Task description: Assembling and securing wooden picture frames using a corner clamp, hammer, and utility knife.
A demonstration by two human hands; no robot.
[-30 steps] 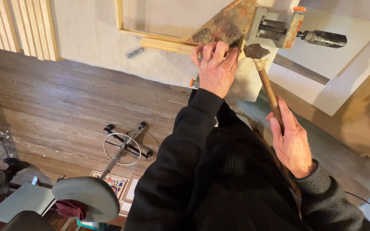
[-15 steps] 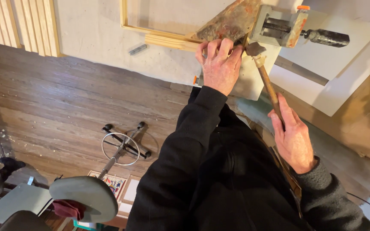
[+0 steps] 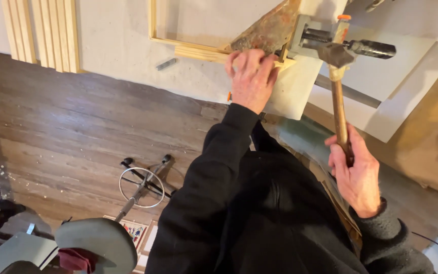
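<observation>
Your right hand (image 3: 356,172) is wrapped tight around the wooden handle of a hammer (image 3: 338,101), down near its bottom end. The hammer stands almost straight up, and its dark metal head is lifted near a grey metal clamp (image 3: 325,38) with a black handle and an orange tip. Your left hand (image 3: 250,76) lies flat, with its fingers pressed down on the corner of a light wooden frame (image 3: 198,50). It does not close around anything; it just pushes on the wood. The corner of the frame sits at the clamp, and a rusty brown metal plate (image 3: 269,30) lies on the frame just above your fingers. The frame rests on a pale work table (image 3: 117,56). A small grey metal piece (image 3: 166,64) lies on the table, a little way left of your left hand. More light wooden strips (image 3: 41,30) lie side by side at the far left of the table. Below the table you can see a brown wooden floor (image 3: 77,132). A stool (image 3: 97,243) with a round grey seat and a shiny foot ring stands there, near your left arm.
</observation>
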